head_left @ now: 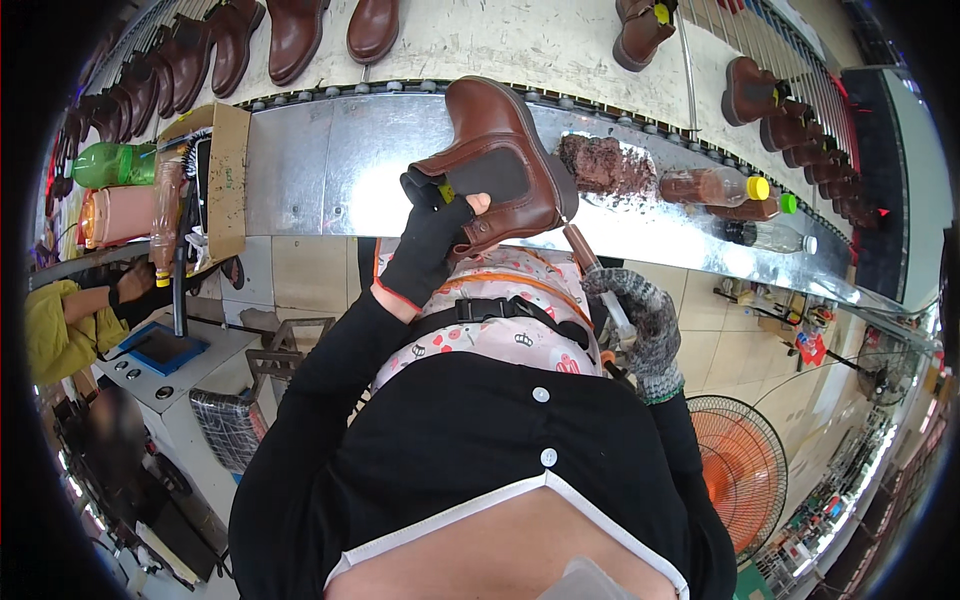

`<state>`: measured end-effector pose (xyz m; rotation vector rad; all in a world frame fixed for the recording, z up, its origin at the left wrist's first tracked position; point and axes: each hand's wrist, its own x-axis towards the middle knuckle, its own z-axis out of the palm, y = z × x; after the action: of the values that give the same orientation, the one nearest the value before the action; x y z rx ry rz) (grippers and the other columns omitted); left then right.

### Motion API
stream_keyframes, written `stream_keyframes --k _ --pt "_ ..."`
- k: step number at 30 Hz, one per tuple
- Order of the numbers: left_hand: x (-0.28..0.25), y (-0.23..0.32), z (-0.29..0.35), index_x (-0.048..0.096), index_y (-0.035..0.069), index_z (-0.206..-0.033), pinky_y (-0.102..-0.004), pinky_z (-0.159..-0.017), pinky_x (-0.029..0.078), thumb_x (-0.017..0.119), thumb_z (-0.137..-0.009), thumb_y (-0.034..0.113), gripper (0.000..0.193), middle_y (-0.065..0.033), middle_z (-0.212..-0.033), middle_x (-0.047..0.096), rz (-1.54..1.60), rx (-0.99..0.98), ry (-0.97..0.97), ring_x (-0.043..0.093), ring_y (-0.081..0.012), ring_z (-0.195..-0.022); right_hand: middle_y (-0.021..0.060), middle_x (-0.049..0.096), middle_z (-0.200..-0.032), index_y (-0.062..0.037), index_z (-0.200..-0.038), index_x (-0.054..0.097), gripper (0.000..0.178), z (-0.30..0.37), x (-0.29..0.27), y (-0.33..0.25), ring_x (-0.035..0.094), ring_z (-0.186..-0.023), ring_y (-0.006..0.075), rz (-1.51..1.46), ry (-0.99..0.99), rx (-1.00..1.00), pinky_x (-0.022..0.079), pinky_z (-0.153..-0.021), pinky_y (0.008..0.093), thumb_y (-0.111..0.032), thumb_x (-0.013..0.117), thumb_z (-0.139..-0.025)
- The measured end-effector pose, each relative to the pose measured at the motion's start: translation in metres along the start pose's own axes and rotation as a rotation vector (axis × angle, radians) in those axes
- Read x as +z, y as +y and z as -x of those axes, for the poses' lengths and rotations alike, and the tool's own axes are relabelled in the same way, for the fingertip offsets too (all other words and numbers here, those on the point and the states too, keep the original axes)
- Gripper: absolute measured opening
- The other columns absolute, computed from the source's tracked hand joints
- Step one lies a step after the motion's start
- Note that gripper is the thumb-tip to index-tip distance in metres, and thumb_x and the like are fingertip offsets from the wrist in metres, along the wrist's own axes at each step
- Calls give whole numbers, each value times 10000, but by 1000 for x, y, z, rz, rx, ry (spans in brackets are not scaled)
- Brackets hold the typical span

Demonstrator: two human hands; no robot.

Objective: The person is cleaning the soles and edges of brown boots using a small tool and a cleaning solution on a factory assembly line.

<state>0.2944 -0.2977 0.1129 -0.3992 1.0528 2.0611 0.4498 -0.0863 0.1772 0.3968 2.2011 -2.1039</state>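
Note:
My left hand (428, 245), in a black glove with bare fingertips, grips a brown ankle boot (485, 125) by its upper near the opening. The boot lies tilted over the metal ledge, dark elastic side panel facing up and sole to the right. In a grey knitted glove, my right hand (645, 325) is closed around a slim syringe-like tube (580, 247) with brown content. Its thin tip meets the boot at the sole edge by the heel, or nearly so; exact contact is too small to tell. The glove partly hides the tube.
On the metal ledge (330, 150) lie a brown-stained, crumpled pad (605, 165) and a bottle with a yellow cap (715, 187), beside more bottles. A cardboard box (230, 185) stands left. Beyond runs a conveyor (540, 45) carrying boots. A fan (735, 470) is low right; another person's arm (80, 305) shows left.

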Motion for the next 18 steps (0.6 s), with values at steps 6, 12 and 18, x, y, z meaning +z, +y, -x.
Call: stream_keyframes --k 6,12,18 --pt "6 7 -3 434 62 -1136 -334 -645 594 660 -803 129 408 -104 -1037 544 52 -24 27 636 -229 -875 171 626 -994 62 -1015 604 438 5 4 7 609 -957 263 85 77 -62 465 -867 354 -334 571 -829" --pt "0 20 -5 465 55 -1103 -347 -670 586 644 -824 157 346 -110 -1012 570 97 -27 23 647 -235 -855 136 613 -977 68 -1208 473 610 8 -6 8 560 -569 98 -425 91 92 477 -527 216 -434 491 -861" --pt "-6 44 -61 522 30 -1094 -286 -639 551 632 -839 218 336 -100 -920 621 -45 160 -69 640 -176 -740 47 531 -849 -123 -1416 182 798 -22 0 51 537 -603 104 -379 297 141 508 -484 238 23 612 -760"
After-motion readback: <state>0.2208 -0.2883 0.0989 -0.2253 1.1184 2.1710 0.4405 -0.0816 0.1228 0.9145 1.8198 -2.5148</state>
